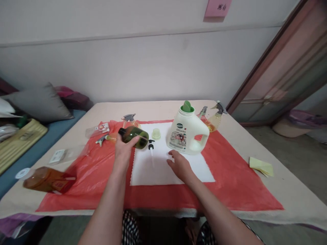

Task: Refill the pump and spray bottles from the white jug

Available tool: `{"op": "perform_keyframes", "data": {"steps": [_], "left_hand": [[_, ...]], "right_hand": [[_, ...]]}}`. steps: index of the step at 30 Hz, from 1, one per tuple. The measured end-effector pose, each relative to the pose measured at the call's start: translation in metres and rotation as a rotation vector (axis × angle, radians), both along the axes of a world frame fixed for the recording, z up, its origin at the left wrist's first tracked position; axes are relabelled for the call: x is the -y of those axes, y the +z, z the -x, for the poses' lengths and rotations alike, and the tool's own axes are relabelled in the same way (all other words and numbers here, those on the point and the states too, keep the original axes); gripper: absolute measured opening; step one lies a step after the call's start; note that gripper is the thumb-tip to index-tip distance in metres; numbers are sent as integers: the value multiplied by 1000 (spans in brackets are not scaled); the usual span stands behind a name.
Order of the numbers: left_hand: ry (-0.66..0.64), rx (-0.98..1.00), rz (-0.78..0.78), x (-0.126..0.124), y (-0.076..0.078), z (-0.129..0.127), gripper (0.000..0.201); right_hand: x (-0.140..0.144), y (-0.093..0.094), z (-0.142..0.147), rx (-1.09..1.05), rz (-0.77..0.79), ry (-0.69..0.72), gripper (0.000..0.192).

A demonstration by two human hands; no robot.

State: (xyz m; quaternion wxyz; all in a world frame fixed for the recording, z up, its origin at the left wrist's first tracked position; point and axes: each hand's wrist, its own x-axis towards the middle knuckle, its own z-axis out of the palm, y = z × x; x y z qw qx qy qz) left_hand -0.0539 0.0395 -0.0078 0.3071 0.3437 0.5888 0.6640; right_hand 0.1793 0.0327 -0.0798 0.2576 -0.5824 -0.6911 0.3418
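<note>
— Two hands, and only one of them has anything in it. The left hand [124, 149] has its fingers wrapped around a dark green bottle [133, 136], holding it tipped on its side just left of the frame's centre, lifted clear of the cloth.

— Why sideways?

— Its neck end looks bare, and a black pump head [151, 147] lies loose on the white towel [163, 170] just right of the bottle, tube pointing toward the lower edge. The grip around the body leaves the neck end free. That is my reading, not something plainly shown.

— And the right hand [180, 165]?

— Released, fingers spread and relaxed, palm down on the towel at centre, grasping nothing. It sits just below a white jug [187, 131] with a green spout, close to it; whether a fingertip touches the base I cannot tell.

— What lies further out?

— A pale green cap [156, 133] stands apart on the towel between bottle and jug, probably the jug's own. The towel lies on a red plastic sheet [230, 177], likely there to catch drips. Spray bottles [216, 119] stand behind the jug toward the upper right, another sprayer [130, 119] behind the green bottle. An amber bottle [48, 179] lies on its side at lower left, and a yellow folded cloth [261, 166] rests on the table [293, 190] at the right.
</note>
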Motion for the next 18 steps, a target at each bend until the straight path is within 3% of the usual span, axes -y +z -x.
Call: {"op": "perform_keyframes", "data": {"steps": [4,11,15,18], "left_hand": [[71,44,32,2,-5,9,63],[-32,-13,36,1,-11,5,64],[-106,-85,164,3,-13,-3,74],[-300,-158,278,8,-14,-18,75]], "right_hand": [[13,-6,26,162,27,185,38],[40,-11,59,173,-110,615,72],[40,-10,54,54,-154,506,36],[32,-1,39,-23,-196,313,9]]}}
